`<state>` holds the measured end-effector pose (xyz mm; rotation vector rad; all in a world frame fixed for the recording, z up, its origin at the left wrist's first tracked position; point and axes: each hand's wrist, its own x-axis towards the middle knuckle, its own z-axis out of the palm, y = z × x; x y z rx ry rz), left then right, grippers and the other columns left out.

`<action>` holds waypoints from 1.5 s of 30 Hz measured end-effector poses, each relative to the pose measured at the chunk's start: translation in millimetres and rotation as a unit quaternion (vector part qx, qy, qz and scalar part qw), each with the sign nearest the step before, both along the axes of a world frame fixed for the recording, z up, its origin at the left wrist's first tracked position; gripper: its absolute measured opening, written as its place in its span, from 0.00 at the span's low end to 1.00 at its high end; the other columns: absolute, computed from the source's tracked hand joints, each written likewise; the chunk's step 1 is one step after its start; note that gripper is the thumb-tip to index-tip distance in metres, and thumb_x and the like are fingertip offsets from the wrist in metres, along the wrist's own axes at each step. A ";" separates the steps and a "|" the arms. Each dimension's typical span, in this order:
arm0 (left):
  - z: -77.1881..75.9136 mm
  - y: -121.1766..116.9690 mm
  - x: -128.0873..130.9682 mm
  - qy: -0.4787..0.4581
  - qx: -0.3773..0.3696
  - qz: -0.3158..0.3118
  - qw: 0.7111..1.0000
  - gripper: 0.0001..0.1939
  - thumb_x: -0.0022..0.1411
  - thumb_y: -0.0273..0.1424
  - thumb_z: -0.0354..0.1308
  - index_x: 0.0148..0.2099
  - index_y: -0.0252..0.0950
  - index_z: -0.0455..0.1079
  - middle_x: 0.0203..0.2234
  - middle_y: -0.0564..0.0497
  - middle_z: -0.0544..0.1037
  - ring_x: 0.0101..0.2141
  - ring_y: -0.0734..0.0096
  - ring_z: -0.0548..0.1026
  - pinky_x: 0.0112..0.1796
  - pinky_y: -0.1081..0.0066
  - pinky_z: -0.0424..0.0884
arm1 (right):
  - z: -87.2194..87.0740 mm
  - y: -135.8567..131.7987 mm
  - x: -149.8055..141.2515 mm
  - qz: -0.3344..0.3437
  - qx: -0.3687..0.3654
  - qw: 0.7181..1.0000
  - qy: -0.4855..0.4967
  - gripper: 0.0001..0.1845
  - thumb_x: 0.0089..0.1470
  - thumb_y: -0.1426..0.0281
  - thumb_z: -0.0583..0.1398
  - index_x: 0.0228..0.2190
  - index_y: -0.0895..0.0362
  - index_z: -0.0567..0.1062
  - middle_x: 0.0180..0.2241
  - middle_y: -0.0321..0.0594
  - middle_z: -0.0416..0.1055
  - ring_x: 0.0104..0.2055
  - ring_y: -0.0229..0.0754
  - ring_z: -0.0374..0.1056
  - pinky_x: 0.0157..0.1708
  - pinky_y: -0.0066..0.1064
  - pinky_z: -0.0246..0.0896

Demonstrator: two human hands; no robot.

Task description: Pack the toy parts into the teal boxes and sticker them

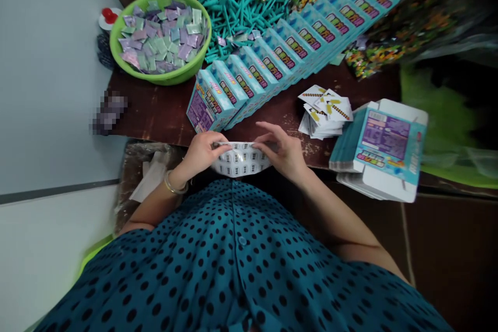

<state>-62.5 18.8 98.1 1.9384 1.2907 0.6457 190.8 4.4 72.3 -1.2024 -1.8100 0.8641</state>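
Between my hands, at the table's front edge, is a white sheet of small round stickers [241, 160] with rows of dark print. My left hand [202, 154] pinches its upper left corner between thumb and fingers. At the upper right corner, the thumb and forefinger of my right hand [283, 151] are closed on the sheet's edge, its other fingers lifted. The sheet bows downward in front of my body. Just beyond it stands a long slanting row of upright blue boxes [249, 80], the closest box near my left fingers.
A green basket [116, 54] full of small purple and green packets stands back left. Teal sticks [241, 0] are heaped behind the boxes. On the right lie printed cards [327, 109] and a stack of flat blue cartons [389, 140] overhanging the edge. Bags of colourful pieces [408, 36] lie beyond.
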 end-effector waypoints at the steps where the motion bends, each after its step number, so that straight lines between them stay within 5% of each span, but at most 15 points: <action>1: -2.8 1.8 2.0 -0.031 -0.038 -0.003 0.999 0.09 0.63 0.36 0.65 0.32 0.36 0.78 0.27 0.50 0.82 0.30 0.66 0.77 0.35 0.67 0.69 | -1.0 -0.9 0.5 0.000 0.003 1.000 -0.006 0.27 0.61 0.65 0.64 0.61 0.49 0.70 0.37 0.36 0.81 0.38 0.43 0.79 0.44 0.38 0.76; 9: -8.3 14.0 2.3 -0.138 -0.190 -0.005 0.972 0.12 0.59 0.38 0.65 0.36 0.34 0.82 0.26 0.50 0.82 0.25 0.71 0.74 0.26 0.74 0.65 | -0.5 1.8 1.1 -0.001 0.147 0.987 -0.069 0.22 0.64 0.69 0.62 0.58 0.48 0.73 0.39 0.38 0.81 0.43 0.45 0.77 0.49 0.43 0.73; 14: -11.6 14.6 6.5 -0.188 -0.252 0.021 0.949 0.15 0.57 0.41 0.66 0.36 0.33 0.82 0.26 0.50 0.82 0.24 0.73 0.73 0.26 0.75 0.65 | -2.7 2.6 2.3 0.000 0.298 0.946 -0.126 0.21 0.63 0.74 0.62 0.56 0.47 0.75 0.40 0.36 0.83 0.42 0.44 0.78 0.51 0.44 0.72; 18: -16.2 15.2 9.8 -0.184 -0.242 0.035 0.952 0.17 0.57 0.42 0.65 0.36 0.32 0.82 0.27 0.49 0.82 0.26 0.72 0.74 0.28 0.74 0.66 | 13.3 -14.2 3.5 0.051 0.385 0.918 -0.085 0.26 0.63 0.75 0.62 0.59 0.42 0.73 0.39 0.32 0.83 0.45 0.43 0.79 0.57 0.46 0.69; 20: -16.8 15.0 12.2 -0.171 -0.218 0.036 0.960 0.16 0.57 0.42 0.65 0.35 0.32 0.82 0.28 0.49 0.83 0.28 0.70 0.75 0.29 0.74 0.67 | 23.5 -17.2 1.4 0.030 0.353 0.934 -0.042 0.31 0.62 0.74 0.64 0.62 0.39 0.69 0.39 0.31 0.82 0.44 0.44 0.79 0.59 0.48 0.68; 23: -13.0 13.1 17.1 -0.160 -0.197 0.022 0.967 0.16 0.57 0.41 0.64 0.35 0.32 0.82 0.28 0.49 0.83 0.29 0.69 0.75 0.30 0.73 0.68 | 27.7 -7.1 -5.3 -0.004 0.208 0.978 -0.019 0.41 0.63 0.68 0.64 0.70 0.40 0.55 0.51 0.38 0.79 0.47 0.47 0.78 0.56 0.49 0.72; 26: -7.7 11.4 19.2 -0.171 -0.196 0.000 0.966 0.16 0.57 0.41 0.64 0.34 0.31 0.82 0.27 0.49 0.82 0.27 0.71 0.74 0.29 0.74 0.66 | 20.1 3.4 -12.8 0.048 0.094 0.994 -0.022 0.43 0.65 0.64 0.61 0.73 0.43 0.47 0.64 0.45 0.67 0.46 0.46 0.78 0.49 0.44 0.78; 32: -13.2 18.9 -1.4 -0.191 -0.226 0.008 0.955 0.17 0.57 0.43 0.64 0.31 0.32 0.80 0.20 0.53 0.76 0.22 0.77 0.67 0.23 0.76 0.59 | 33.3 15.9 -22.3 0.030 0.142 0.989 -0.014 0.38 0.65 0.68 0.59 0.71 0.38 0.53 0.67 0.44 0.62 0.41 0.44 0.78 0.42 0.40 0.81; 36: -15.6 22.5 -20.1 -0.171 -0.175 -0.014 0.969 0.17 0.58 0.43 0.64 0.32 0.32 0.81 0.20 0.53 0.75 0.21 0.77 0.66 0.22 0.76 0.57 | 47.0 83.9 -41.3 -0.020 0.119 0.992 -0.029 0.44 0.62 0.69 0.60 0.72 0.36 0.48 0.72 0.41 0.50 0.42 0.43 0.77 0.39 0.37 0.80; 40: -19.0 25.1 -37.0 -0.152 -0.128 -0.022 0.980 0.17 0.60 0.42 0.62 0.33 0.32 0.81 0.22 0.51 0.78 0.22 0.75 0.69 0.24 0.75 0.60 | 32.8 151.2 -73.9 -0.028 0.120 0.990 -0.072 0.42 0.62 0.68 0.60 0.72 0.39 0.50 0.73 0.42 0.47 0.43 0.41 0.76 0.41 0.35 0.78; 45: -40.2 36.9 -56.7 -0.159 -0.100 0.011 0.982 0.15 0.61 0.40 0.62 0.34 0.33 0.81 0.26 0.50 0.82 0.26 0.72 0.74 0.28 0.75 0.64 | 19.6 162.5 -100.4 -0.041 0.137 0.978 -0.149 0.37 0.68 0.61 0.56 0.71 0.42 0.48 0.73 0.45 0.45 0.56 0.49 0.71 0.49 0.45 0.76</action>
